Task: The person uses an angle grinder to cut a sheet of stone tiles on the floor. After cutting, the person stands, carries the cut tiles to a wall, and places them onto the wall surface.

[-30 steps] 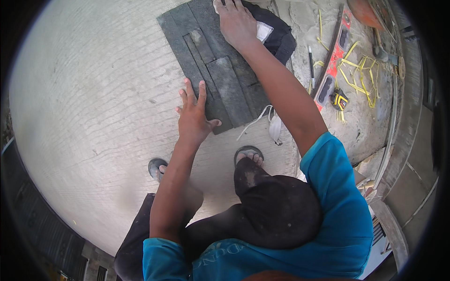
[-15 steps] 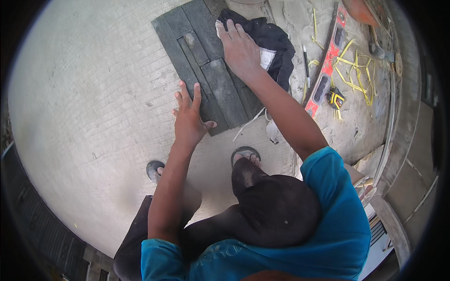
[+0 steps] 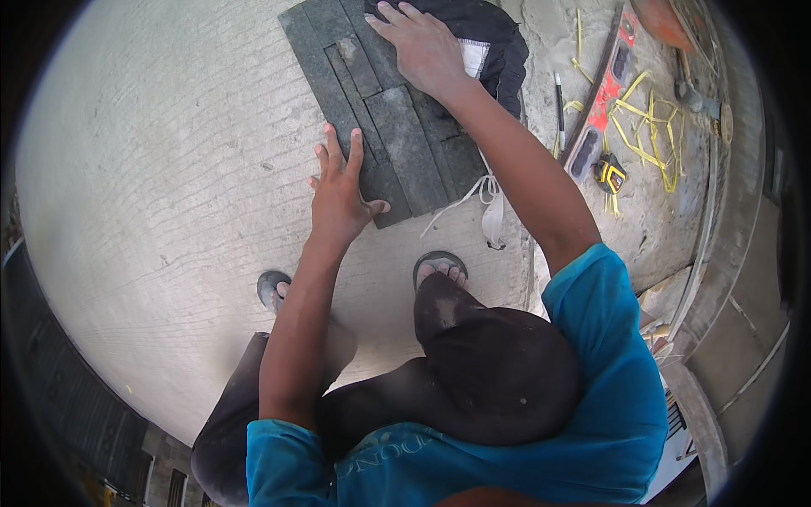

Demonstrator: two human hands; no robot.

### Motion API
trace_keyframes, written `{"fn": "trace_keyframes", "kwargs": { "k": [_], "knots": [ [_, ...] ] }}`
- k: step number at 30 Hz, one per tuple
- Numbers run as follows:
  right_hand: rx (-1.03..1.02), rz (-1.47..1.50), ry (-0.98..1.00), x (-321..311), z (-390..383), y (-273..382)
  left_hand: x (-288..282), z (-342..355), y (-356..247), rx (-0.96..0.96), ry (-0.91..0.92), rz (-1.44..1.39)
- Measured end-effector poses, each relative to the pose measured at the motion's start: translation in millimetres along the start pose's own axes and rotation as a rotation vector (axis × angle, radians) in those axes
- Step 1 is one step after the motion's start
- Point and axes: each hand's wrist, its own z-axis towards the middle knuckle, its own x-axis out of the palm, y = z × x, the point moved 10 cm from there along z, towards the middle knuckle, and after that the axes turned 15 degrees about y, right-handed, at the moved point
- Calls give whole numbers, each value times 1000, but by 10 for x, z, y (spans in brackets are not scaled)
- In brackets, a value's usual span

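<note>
A dark grey stone-like panel (image 3: pixel 401 139), built of long strips at differing heights, lies on the concrete. My left hand (image 3: pixel 340 190) rests at its near left edge, fingers spread, thumb over the near corner. On the panel's far right part is a bunched black cloth (image 3: pixel 504 63) with a white patch (image 3: pixel 474 57). My right hand (image 3: pixel 425 52) lies flat on this cloth, fingers stretched out and apart, pressing it against the panel. Part of the cloth is hidden beneath the hand and forearm. A white cord (image 3: pixel 488 188) hangs from under my right forearm past the panel's near edge.
Right of the cloth lie a black-and-white pen or marker (image 3: pixel 559 110), a red spirit level (image 3: pixel 601 97) and a yellow-and-black tape measure (image 3: pixel 610 173). Yellow plastic strips (image 3: pixel 650 139) are scattered beyond. A hammer-like tool (image 3: pixel 694 97) lies farther right. My sandalled feet (image 3: pixel 441 269) are near the panel.
My right hand and the cloth under it have slid farther away and a little left across the panel. My left hand stays at the panel's edge. The view has shifted slightly.
</note>
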Motion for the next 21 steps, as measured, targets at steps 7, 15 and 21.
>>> {"fn": "trace_keyframes", "kwargs": {
  "k": [7,15,21],
  "knots": [
    [25,105,262,38,-1508,363,28,80,166,-9,-10,5],
    [33,60,-58,-160,207,-12,154,31,75,-7,29,-17],
    [-8,71,-20,-159,-103,147,102,-120,28,-2,-1,24]
  ]
}}
